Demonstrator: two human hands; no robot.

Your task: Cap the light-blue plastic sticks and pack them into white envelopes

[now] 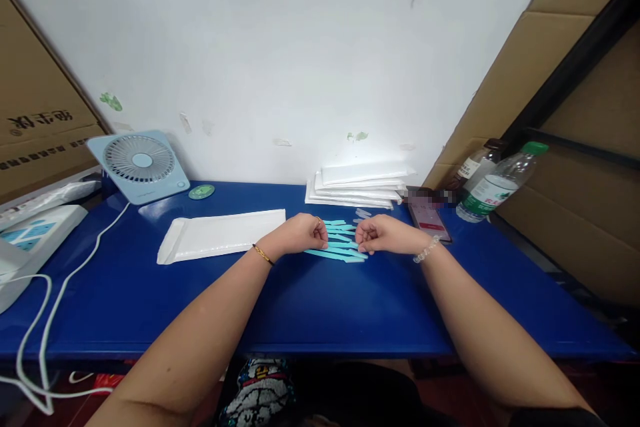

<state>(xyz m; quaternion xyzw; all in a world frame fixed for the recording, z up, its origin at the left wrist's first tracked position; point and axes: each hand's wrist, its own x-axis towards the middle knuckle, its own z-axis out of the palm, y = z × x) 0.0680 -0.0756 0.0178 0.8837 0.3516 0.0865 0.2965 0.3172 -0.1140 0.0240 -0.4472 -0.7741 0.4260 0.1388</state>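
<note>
Several slim turquoise eyebrow razors [340, 255] lie side by side on the blue table, between and under my hands. My left hand [304, 233] is closed in a pinch at their left ends. Across from it, my right hand [380, 235] has its fingers curled and pinched at the right ends. One razor seems to span from fingertips to fingertips; the exact grip is partly hidden. Just beyond my right hand are a few small clear plastic pieces [363, 214]. A white padded mailer [225, 235] lies flat to the left of my left hand.
More white padded envelopes [355, 188] are stacked against the wall. A phone [429, 217] and two bottles [493, 190] stand or lie at right. On the left are a light-blue fan [140, 163], a green round disc [202, 192], a white device [40, 247] and trailing cables [75, 273].
</note>
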